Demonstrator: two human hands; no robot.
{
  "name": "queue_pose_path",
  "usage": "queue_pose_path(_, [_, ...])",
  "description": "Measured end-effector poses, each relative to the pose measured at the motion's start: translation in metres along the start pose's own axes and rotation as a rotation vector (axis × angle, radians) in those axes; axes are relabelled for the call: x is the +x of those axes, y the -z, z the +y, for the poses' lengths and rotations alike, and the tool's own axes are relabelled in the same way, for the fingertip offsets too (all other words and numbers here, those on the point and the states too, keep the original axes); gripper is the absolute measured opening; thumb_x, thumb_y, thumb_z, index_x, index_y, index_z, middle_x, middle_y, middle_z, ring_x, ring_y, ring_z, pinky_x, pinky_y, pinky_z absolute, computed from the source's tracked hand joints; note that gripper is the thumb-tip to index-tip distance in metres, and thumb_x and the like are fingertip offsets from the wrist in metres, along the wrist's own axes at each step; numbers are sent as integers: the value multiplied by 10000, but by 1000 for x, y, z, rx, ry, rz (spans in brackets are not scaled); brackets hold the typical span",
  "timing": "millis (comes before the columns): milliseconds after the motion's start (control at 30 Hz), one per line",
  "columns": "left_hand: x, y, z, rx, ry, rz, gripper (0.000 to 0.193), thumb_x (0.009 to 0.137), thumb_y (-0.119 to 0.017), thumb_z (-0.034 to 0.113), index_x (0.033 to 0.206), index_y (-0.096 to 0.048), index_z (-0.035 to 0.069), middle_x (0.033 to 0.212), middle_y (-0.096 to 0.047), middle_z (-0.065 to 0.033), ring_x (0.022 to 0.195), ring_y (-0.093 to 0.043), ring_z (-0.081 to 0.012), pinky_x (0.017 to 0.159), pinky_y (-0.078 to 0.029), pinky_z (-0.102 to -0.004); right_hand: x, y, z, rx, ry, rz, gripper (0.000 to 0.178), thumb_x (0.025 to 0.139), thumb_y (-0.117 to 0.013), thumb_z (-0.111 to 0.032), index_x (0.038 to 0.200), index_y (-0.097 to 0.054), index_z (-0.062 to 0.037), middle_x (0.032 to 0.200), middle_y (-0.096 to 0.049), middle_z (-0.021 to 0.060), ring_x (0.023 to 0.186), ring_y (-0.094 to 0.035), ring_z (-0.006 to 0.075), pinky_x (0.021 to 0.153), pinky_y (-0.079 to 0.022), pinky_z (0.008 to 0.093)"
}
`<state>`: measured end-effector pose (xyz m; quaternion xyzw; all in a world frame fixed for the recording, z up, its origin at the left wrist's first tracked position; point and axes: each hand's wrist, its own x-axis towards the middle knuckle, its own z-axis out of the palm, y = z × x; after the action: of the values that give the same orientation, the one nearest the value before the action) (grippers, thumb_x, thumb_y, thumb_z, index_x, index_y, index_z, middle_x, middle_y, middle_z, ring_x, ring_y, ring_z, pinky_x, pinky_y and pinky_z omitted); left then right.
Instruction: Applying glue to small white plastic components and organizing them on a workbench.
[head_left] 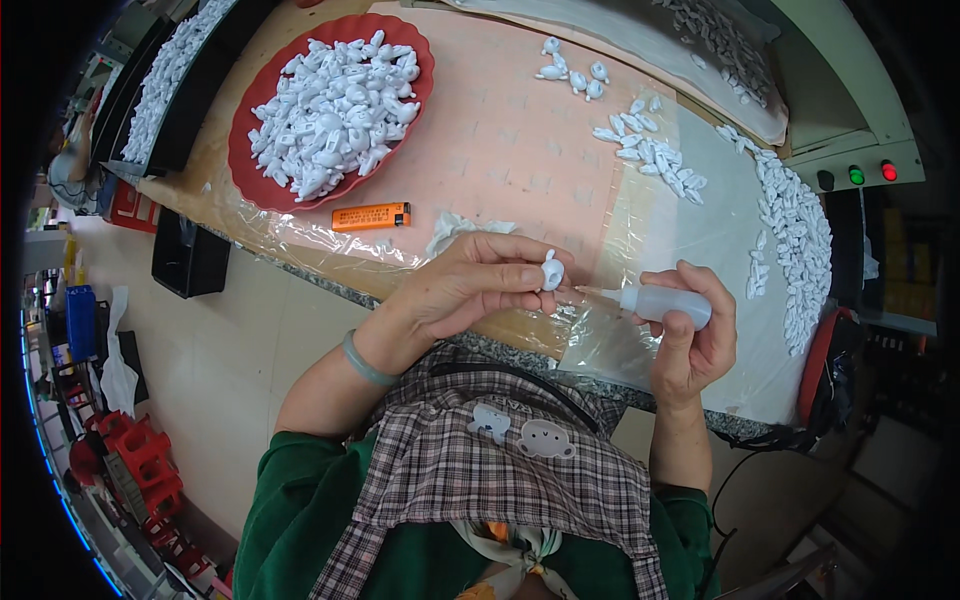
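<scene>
Between the thumb and fingers of my left hand [470, 285] is a small white plastic figurine part [552, 270] with a rounded body. My right hand [700, 335] is closed around a translucent squeeze bottle [668, 304], held on its side. The bottle's thin nozzle [598, 293] points left toward the figurine part, with a small gap between them. Beyond my left hand lies a crumpled white tissue [465, 230]. An orange box cutter [371, 217] rests to the left of the tissue.
A red scalloped bowl [425, 75] heaped with white figurine parts stands at the far left. Small white pieces [795, 240] lie in groups on the right. A machine with lit buttons [857, 174] borders the far right. A black tray of parts [200, 90] sits at the left edge.
</scene>
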<state>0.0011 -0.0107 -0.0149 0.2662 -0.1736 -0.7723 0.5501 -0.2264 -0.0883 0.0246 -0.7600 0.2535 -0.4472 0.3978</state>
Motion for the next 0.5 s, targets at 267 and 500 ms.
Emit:
queue_pose_path(267, [-1, -2, 2, -1, 19, 6, 314, 878, -616, 71, 1154, -579, -74, 994, -658, -147, 857, -665, -181, 798, -553, -269, 0, 1, -1, -49, 38, -31, 374, 949, -535, -262, 1174, -486, 33, 884, -656, 188, 589, -576, 125, 502, -435, 199])
queue_pose_path(500, [-1, -3, 4, 3, 25, -18, 311, 878, -616, 75, 1151, -584, -69, 988, -658, -147, 853, -667, -188, 788, -550, -263, 1, 2, 0, -77, 63, -45, 365, 947, -539, -263, 1161, -494, 30, 873, -659, 189, 587, -586, 129, 492, -436, 199])
